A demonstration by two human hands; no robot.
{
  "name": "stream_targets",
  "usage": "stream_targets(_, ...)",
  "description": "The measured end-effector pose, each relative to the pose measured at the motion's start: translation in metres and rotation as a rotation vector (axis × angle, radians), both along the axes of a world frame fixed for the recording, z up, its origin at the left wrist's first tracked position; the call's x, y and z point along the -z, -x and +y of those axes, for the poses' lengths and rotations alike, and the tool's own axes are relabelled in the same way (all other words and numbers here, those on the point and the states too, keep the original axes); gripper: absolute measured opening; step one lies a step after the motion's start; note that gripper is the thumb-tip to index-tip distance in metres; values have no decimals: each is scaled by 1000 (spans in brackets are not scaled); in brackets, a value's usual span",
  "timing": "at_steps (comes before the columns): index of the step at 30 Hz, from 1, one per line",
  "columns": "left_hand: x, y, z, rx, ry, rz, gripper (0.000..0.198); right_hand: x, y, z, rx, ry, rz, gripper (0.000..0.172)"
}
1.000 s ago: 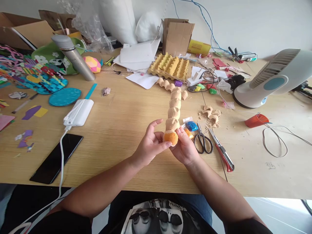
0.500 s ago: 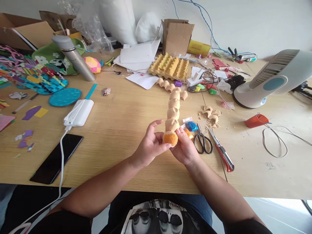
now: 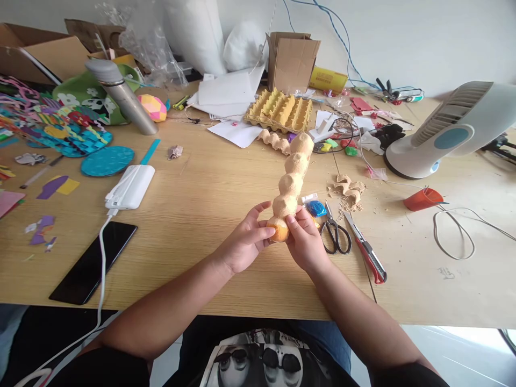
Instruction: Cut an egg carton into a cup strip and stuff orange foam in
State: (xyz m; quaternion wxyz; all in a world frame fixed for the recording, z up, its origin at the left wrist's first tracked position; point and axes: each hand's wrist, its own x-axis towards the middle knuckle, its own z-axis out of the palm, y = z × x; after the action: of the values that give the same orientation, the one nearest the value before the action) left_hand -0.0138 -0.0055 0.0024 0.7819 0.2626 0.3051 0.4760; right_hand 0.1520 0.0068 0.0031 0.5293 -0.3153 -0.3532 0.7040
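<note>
Between both hands I hold a tan strip of egg carton (image 3: pixel 291 184), a row of several rounded cups pointing away from me. Its nearest cup is orange. My left hand (image 3: pixel 244 239) is closed on that orange end from the left, thumb on top. From the right, my right hand (image 3: pixel 305 239) grips the strip just behind the orange cup. Black-handled scissors (image 3: pixel 336 236) and a blue packet (image 3: pixel 316 208) lie right of my right hand. An orange packet is mostly hidden behind that hand.
A red utility knife (image 3: pixel 371 259) and torn carton scraps (image 3: pixel 350 189) lie to the right. Behind stand a yellow egg tray (image 3: pixel 278 110) and another tan strip (image 3: pixel 274 141). A white fan (image 3: pixel 439 129), phone (image 3: pixel 94 262), power bank (image 3: pixel 131 186) and steel bottle (image 3: pixel 123 99) flank the work area.
The strip's far end has lifted and swung to the right, so its cups face up more. My left thumb has shifted to the orange cup's left side.
</note>
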Motion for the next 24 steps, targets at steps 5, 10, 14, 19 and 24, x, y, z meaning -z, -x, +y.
stream_targets(5, 1, -1, -1, -58, -4, 113, 64, 2, 1, 1, 40, -25, -51, 25)
stream_targets(10, -4, 4, 0, -308, -538, 579, 31, 0, -2, 3, 30, 24, -6, 22)
stream_targets(14, -12, 16, 5, -348, -976, 908, 6, -1, -5, 4, -62, 65, 19, 24)
stream_targets(19, -18, 26, 11, -307, -1112, 1023, 10, -2, -7, 5, -103, 72, 20, 27)
stream_targets(24, -16, 26, 11, -269, -1073, 1015, 10, -2, -8, 5, -82, 55, -31, 28)
